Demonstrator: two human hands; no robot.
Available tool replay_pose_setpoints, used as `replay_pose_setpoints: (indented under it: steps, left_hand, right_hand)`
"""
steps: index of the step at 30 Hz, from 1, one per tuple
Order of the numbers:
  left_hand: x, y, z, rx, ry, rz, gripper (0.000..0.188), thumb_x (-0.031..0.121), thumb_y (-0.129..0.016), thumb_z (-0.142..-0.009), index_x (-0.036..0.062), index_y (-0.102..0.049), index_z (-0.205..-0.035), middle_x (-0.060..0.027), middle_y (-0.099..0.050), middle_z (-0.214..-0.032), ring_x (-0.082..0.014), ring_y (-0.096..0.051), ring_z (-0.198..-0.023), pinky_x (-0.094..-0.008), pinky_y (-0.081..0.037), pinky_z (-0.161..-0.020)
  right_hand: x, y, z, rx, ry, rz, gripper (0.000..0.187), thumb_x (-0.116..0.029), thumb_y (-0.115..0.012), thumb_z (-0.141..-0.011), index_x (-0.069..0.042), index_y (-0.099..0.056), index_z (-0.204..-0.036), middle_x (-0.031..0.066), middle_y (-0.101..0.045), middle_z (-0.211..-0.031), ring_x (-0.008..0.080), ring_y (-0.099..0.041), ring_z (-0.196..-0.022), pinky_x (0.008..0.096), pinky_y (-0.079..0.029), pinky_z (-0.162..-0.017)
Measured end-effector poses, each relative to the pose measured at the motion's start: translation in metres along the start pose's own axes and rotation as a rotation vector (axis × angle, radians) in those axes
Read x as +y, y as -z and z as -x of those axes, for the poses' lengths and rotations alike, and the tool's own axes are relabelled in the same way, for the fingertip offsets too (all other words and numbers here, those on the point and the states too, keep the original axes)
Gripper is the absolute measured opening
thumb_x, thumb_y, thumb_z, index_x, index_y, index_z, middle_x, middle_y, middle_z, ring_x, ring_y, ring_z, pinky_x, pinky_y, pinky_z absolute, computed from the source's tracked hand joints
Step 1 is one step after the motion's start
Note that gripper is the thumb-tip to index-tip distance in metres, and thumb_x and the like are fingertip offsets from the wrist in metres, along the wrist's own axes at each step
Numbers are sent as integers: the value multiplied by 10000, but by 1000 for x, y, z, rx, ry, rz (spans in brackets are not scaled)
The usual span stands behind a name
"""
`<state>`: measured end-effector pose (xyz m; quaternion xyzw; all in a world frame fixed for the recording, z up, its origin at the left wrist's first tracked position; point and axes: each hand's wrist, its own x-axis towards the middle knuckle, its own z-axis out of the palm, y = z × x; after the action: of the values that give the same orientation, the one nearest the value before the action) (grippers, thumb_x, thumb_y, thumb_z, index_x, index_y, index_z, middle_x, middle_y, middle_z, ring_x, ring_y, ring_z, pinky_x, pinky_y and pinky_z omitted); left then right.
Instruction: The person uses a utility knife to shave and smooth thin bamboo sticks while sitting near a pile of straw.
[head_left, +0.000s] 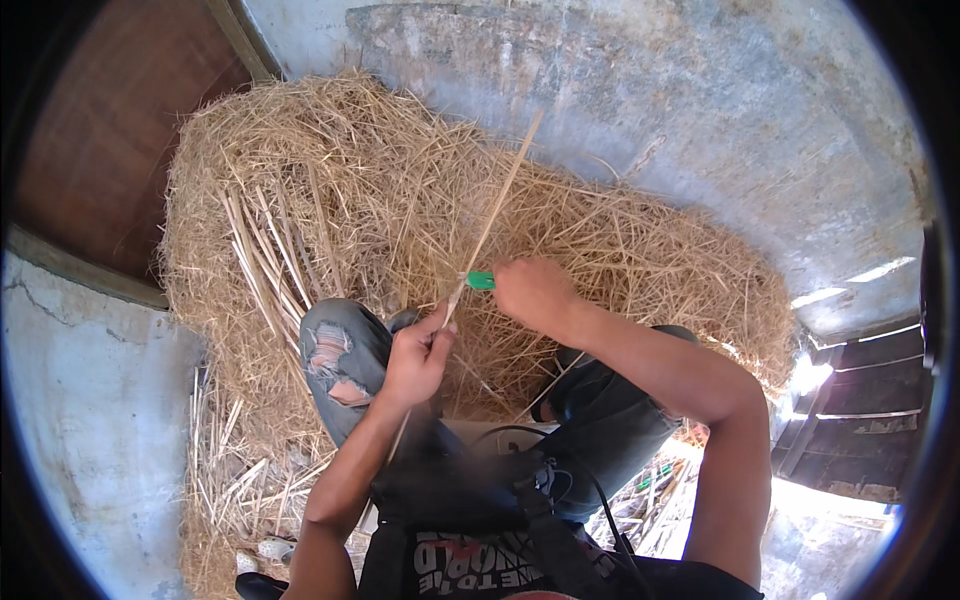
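Golden straw, stained wall, left fingers pinching stalk; right fingers curled round green handle

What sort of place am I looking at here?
Probably a barn or farm shed: there's a big heap of straw, a stained, weathered wall behind it, and bright light showing through gaps in the dark boards at the right.

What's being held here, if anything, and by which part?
The left grip holds a long pale strip partway along; the right grip is around a green object, one end protruding, the held part hidden.
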<state>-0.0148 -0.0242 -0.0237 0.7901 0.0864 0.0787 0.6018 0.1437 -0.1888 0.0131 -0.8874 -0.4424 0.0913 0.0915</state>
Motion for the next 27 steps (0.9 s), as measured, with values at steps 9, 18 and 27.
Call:
replay_pose_setpoints:
  steps: [9, 18, 27]
  left_hand:
    - [6, 12, 7, -120, 183, 144, 412, 58, -569, -1023, -52, -534, -1418, 59, -472, -738, -21, -398, -666, -220, -368, -570]
    - [17, 37, 34, -458, 158, 160, 389, 94, -556, -1044, -33, -551, -1411, 51, -514, -734, -18, -446, -697, -226, -422, -607]
    - [6, 46, 27, -271, 255, 505, 400, 140, -476, -1086, 16, -504, -1466, 99, -314, -638, -8, -283, -493, -211, -238, -451]
  right_hand:
    - [59, 39, -35, 0, -263, 17, 200, -134, -546, -924, 8, -676, -870, 219, -706, -812, 348, -721, -717, 474, -575, -609]
    - [216, 65, 13, 439, -790, 104, 279, -160, -541, -957, 67, -680, -875, 283, -702, -879, 455, -700, -849, 527, -566, -756]
    - [154, 73, 46, 365, -530, 56, 303, -237, -578, -967, 37, -696, -1018, 276, -698, -883, 447, -685, -812, 520, -543, -749]
